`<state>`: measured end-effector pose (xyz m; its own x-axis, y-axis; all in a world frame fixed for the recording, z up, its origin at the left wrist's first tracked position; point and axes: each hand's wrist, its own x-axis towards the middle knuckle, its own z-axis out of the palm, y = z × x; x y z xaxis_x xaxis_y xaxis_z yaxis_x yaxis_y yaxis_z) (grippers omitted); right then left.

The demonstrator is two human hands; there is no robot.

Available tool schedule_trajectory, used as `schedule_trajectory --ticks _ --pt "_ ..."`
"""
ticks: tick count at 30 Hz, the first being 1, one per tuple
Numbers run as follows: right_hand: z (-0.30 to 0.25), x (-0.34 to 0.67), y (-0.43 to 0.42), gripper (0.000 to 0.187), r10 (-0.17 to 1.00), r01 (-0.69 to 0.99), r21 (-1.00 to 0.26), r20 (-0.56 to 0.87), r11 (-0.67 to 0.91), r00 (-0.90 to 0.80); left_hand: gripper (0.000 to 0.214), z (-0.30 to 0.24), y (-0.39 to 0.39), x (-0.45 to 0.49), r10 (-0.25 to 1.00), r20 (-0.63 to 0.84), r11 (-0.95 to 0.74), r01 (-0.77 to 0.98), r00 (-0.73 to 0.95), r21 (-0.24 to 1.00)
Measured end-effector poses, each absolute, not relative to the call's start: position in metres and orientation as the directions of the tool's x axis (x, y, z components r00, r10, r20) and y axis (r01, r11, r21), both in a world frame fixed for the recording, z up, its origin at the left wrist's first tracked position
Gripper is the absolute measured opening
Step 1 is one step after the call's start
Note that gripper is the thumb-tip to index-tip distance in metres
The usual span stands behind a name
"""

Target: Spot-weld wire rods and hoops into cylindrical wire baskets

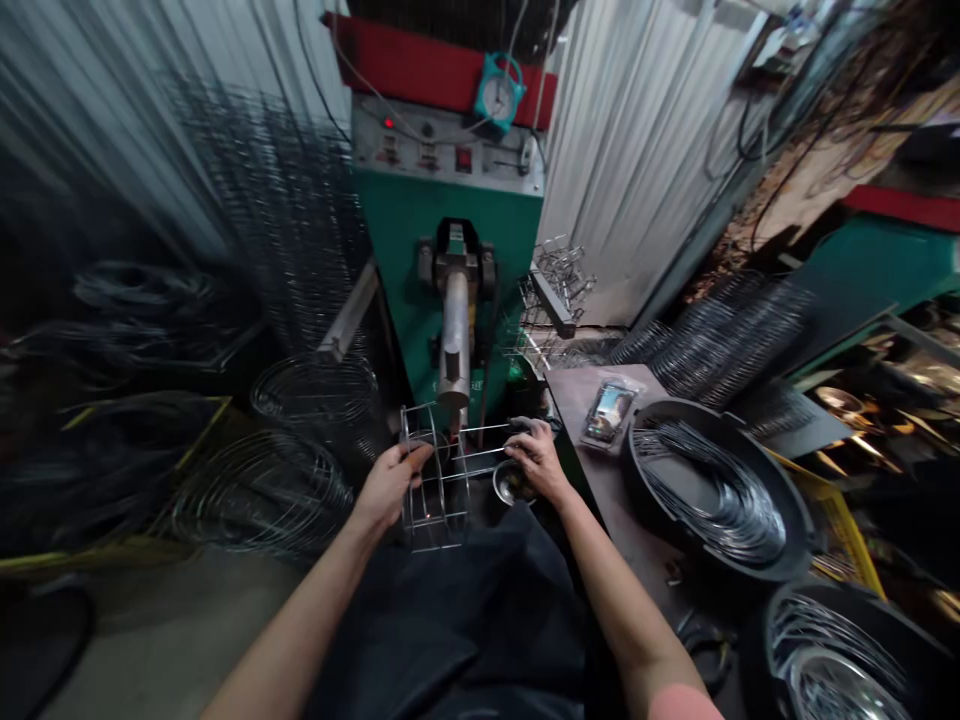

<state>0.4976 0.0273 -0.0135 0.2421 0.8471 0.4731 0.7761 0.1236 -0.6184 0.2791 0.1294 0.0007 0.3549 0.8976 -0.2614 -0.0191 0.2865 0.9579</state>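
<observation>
A small wire rack (439, 485) sits under the metal arm (454, 335) of a green welding machine (450, 260). My left hand (394, 482) grips the rack's left side, fingers closed round a wire. My right hand (534, 455) pinches a wire rod (487, 430) at the rack's right end, close to the electrode tip. A small metal bowl (508, 485) lies just under my right hand.
Round wire grilles (262, 490) are stacked on the floor at left. A brown table (592, 470) at right carries a plastic packet (607, 412) and a black tub of bent wires (712, 495). Another tub (840, 655) stands at bottom right. Finished racks (551, 290) hang beside the machine.
</observation>
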Motion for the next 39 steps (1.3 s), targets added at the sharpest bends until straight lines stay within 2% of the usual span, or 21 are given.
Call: schedule_trajectory --ticks 7,39 --pt "-0.015 0.501 0.037 0.013 0.876 0.774 -0.616 0.445 0.149 0.186 0.042 -0.002 0.137 0.273 0.896 -0.269 0.31 -0.065 0.353 0.949" --pt "-0.003 0.525 0.064 0.019 0.906 0.747 -0.652 0.384 0.129 0.179 0.038 -0.001 0.171 0.291 0.878 -0.284 0.378 -0.194 0.386 0.905"
